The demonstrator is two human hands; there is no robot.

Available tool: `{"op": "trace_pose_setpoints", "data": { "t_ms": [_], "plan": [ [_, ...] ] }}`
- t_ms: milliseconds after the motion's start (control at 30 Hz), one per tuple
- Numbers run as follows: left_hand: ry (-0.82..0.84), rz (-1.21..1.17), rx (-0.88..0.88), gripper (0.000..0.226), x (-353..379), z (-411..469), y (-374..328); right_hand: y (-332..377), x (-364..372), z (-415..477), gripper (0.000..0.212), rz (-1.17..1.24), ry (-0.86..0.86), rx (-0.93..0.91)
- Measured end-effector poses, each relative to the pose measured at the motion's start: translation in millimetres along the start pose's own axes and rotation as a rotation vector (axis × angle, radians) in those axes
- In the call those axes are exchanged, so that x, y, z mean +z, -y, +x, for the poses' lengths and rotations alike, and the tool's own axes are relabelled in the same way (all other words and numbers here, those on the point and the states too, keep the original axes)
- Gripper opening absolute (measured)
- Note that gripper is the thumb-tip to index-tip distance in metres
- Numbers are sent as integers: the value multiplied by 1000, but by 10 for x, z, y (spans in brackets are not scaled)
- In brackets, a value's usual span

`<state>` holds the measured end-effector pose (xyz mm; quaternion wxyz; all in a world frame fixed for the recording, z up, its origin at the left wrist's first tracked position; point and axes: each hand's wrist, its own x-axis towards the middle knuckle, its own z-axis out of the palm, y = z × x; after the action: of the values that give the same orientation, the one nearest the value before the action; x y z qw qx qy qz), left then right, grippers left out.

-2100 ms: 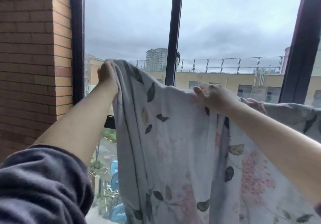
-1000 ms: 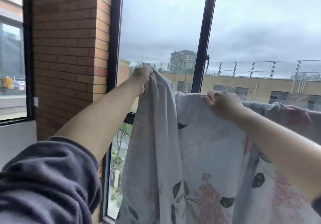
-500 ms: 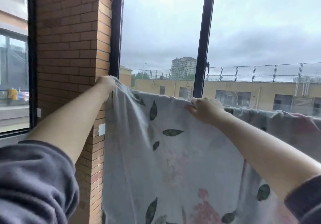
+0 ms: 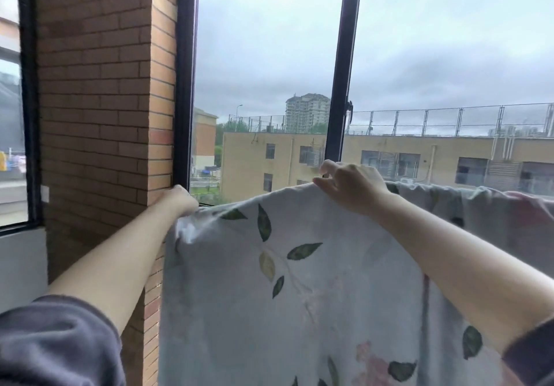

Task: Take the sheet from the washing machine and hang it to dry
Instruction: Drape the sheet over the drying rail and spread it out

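A pale sheet (image 4: pixel 314 289) printed with green leaves and pink flowers hangs in front of me, spread wide across the window. My left hand (image 4: pixel 180 201) grips its upper left corner beside the brick pillar. My right hand (image 4: pixel 349 186) pinches the top edge near the middle, fingers curled over the fabric. To the right the sheet's top edge runs on in a straight line, draped over something I cannot see. The lower part of the sheet falls out of frame.
A brick pillar (image 4: pixel 102 116) stands close on the left, touching the sheet's left side. Black window frames (image 4: pixel 340 86) rise behind the sheet, with buildings and a grey sky beyond. A second window (image 4: pixel 12 116) sits at the far left above a white sill.
My left hand has pulled the corner out leftward and down, spreading the bunched sheet flat. My right hand has stayed on the top edge. The view has tilted upward.
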<state>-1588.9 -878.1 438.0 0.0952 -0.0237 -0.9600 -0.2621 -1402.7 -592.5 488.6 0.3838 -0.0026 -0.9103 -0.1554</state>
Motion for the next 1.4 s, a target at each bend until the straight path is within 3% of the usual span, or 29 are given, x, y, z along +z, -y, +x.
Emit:
{"op": "trace_pose_setpoints", "data": {
  "t_ms": [67, 267, 400, 600, 800, 867, 1000, 1200, 1400],
  "plan": [
    [4, -19, 143, 45, 59, -118, -234, -44, -40, -41, 41, -9, -16, 3],
    [18, -399, 864, 30, 277, -914, -1313, -462, -255, -364, 52, -129, 80, 104],
    [-54, -407, 1077, 26, 392, -1281, -1851, -878, -478, -609, 63, -116, 211, 148],
    [-347, -314, 1133, 30, 605, -1574, -2280, -1419, -721, -1023, 61, -159, 281, 125],
    [-545, -210, 978, 51, 781, -1614, -2433, -1923, -875, -1453, 82, -145, 147, 131],
    [-584, -185, 973, 51, 843, -1630, -2470, -2021, -930, -1559, 77, -170, 141, 132],
    [-578, -173, 1021, 48, 842, -1659, -2476, -1952, -994, -1594, 41, -118, 189, 135],
    [-499, -104, 1040, 52, 705, -1704, -2346, -1522, -776, -1258, 51, -129, 82, 53],
    [-505, -139, 920, 48, 713, -1656, -2341, -1425, -741, -1260, 47, -88, 22, 13]
  ]
}}
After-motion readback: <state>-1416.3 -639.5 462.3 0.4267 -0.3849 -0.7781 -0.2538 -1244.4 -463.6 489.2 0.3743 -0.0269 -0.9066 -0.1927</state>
